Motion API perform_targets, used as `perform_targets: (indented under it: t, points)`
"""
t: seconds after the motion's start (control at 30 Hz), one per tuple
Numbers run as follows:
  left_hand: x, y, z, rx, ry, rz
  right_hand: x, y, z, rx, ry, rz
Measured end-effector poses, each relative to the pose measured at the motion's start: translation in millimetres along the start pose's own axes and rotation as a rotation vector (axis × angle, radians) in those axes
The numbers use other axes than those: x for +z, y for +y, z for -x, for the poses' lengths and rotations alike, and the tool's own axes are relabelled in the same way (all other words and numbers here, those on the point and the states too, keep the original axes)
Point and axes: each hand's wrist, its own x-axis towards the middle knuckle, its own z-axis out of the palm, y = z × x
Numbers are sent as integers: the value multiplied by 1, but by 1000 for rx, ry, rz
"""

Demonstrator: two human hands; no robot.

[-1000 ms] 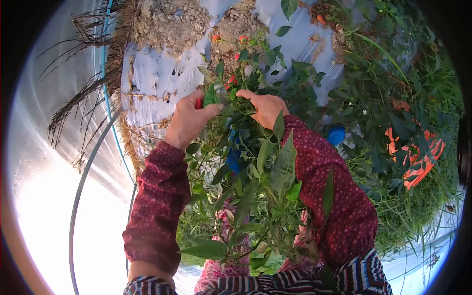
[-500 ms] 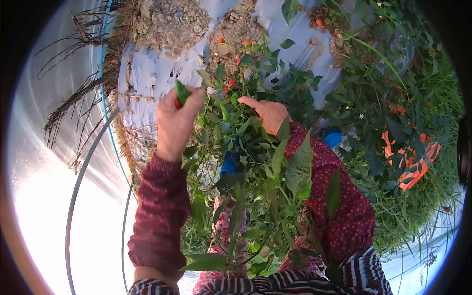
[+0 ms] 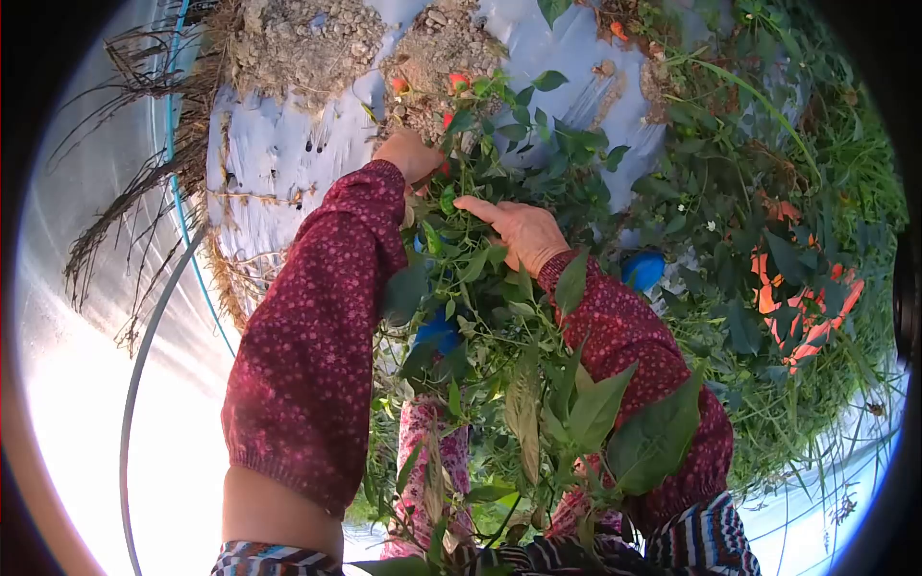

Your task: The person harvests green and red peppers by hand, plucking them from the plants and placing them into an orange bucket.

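My left hand (image 3: 410, 156) reaches into the upper left of a pepper plant (image 3: 480, 250), beside small red peppers. Its fingertips are hidden, and nothing it may hold can be seen. One red pepper (image 3: 444, 168) shows at its fingers, another (image 3: 448, 121) just above. To the right, my right hand (image 3: 523, 230) is among the leaves, index finger stretched left toward a green pepper (image 3: 448, 199). Its thumb is apart from that finger, and the lower fingers are partly covered by foliage.
Grey plastic sheeting (image 3: 274, 154) and dry soil (image 3: 307, 48) lie beyond the plant. A blue tube (image 3: 175, 192) and dry stems (image 3: 106, 221) are at left. Blue objects (image 3: 643, 270) show through the leaves. An orange-red object (image 3: 816, 322) lies in the grass at right.
My left hand, which held a green pepper and something red, has moved right and slightly up into the plant. Its fingers are now hidden. My right hand has hardly moved. The view has shifted slightly.
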Motion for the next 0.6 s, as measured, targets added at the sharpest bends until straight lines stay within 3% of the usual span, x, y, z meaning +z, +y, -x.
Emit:
perform_targets:
  t: [0.07, 0.13, 0.27, 0.47, 0.53, 0.6]
  points:
    - [4, -5, 0, -9, -35, 22, 8, 4, 1, -54, 143, -50]
    - [9, -12, 2, -51, -124, 444, 2, -2, 4, -33, 113, -70]
    - [12, -20, -5, -40, -202, 654, -6, -10, 4, 17, 68, -64]
    - [18, -38, 0, -52, -187, 808, 4, 4, 1, -42, 72, -60]
    - [24, -44, 1, 130, -18, 1023, 4, 3, 1, -30, 58, -79]
    - [25, -50, 9, 150, 45, 1066, 0, -4, 0, -22, 48, -96]
